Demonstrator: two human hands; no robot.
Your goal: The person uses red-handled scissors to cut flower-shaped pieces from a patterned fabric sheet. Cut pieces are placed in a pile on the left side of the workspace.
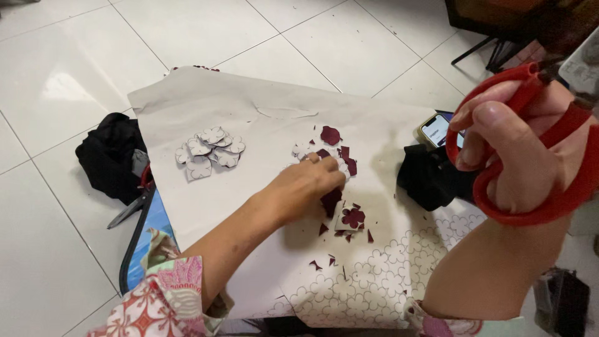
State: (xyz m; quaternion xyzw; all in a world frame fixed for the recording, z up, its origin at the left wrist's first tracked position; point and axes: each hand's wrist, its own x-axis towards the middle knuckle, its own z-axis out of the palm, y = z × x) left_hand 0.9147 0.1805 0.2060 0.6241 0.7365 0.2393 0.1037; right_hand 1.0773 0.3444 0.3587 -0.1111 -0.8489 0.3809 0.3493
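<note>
My right hand (511,150) is raised close to the camera at the right, its fingers through the loops of red-handled scissors (549,125). My left hand (306,187) reaches down onto a large grey sheet of paper (249,106) on the floor, fingers closed over dark red paper pieces (340,153). More dark red scraps and a small flower cut-out (353,217) lie just below that hand. A pile of cut flower shapes (210,150), grey side up, rests to the left.
Flower outlines are drawn on the sheet's near part (387,274). A phone (437,130) and black cloth (430,178) lie at the right, another black cloth (112,156) and a second pair of scissors (134,203) at the left. White floor tiles surround the sheet.
</note>
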